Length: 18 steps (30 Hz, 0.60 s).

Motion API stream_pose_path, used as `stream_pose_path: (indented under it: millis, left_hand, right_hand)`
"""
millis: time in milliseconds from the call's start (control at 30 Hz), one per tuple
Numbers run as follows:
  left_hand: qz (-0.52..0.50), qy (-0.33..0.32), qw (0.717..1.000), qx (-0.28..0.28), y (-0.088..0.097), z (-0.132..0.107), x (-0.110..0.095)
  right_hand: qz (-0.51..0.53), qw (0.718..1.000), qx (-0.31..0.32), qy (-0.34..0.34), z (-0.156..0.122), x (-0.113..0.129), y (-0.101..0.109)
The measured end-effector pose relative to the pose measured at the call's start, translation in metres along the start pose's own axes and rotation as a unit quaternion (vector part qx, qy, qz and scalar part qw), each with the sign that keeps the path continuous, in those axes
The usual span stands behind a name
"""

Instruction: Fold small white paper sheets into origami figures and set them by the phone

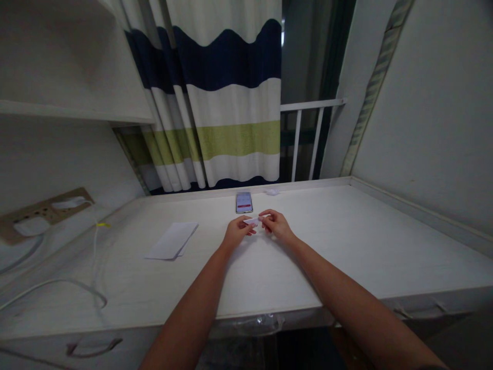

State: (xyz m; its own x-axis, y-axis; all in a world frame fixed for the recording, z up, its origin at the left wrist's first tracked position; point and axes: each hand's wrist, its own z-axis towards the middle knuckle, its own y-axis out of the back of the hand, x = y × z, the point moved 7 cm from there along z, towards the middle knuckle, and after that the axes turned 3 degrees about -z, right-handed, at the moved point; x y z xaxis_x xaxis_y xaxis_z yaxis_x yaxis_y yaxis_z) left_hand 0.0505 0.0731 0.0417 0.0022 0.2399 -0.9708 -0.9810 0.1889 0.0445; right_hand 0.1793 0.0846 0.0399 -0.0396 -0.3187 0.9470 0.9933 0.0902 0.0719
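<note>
Both my hands meet over the middle of the white desk (346,246). My left hand (236,232) and my right hand (276,226) each pinch one end of a small white folded piece of paper (253,221), held just above the desk top. Fingers of both hands are curled closed on it. A smartphone (244,202) with a lit screen lies flat on the desk just beyond my hands.
A stack of white paper sheets (172,240) lies to the left. A small white scrap (271,191) sits near the desk's back edge. A power strip (42,211) with plugs and a white cable (77,282) are at far left. A striped curtain (231,113) hangs behind.
</note>
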Motion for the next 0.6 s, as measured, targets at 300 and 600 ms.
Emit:
stream_pose_path:
  millis: [300,600]
  left_hand:
    - [-0.014,-0.003,0.998,0.058,-0.007,0.0,0.0]
    - [0.033,-0.027,0.998,0.045,-0.005,0.001,-0.001]
  right_hand:
    - [0.056,0.998,0.015,0.018,-0.002,0.004,-0.003]
    - [0.027,0.999,0.03,0.033,-0.005,0.008,-0.007]
